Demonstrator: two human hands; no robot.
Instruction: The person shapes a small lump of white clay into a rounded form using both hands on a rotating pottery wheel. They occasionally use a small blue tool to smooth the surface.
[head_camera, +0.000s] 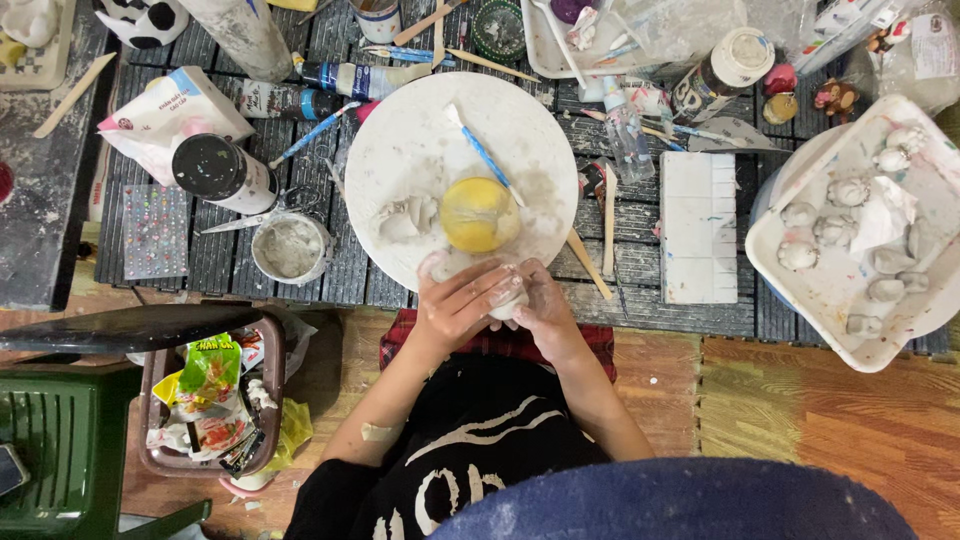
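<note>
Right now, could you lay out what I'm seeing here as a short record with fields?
Setting: slatted dark work mat on a floor, seen from above
Left hand: cupped around a small pale clay lump
Right hand: pressed to the same lump from the other side
Just beyond the hands: round white board bearing a yellow ball, a grey clay scrap and a blue-handled tool
Right side: white tray of small shaped clay pieces
Left side: small cup of grey slurry

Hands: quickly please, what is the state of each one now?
Left hand: closed around the white clay lump.
Right hand: also closed on the white clay lump.
</note>
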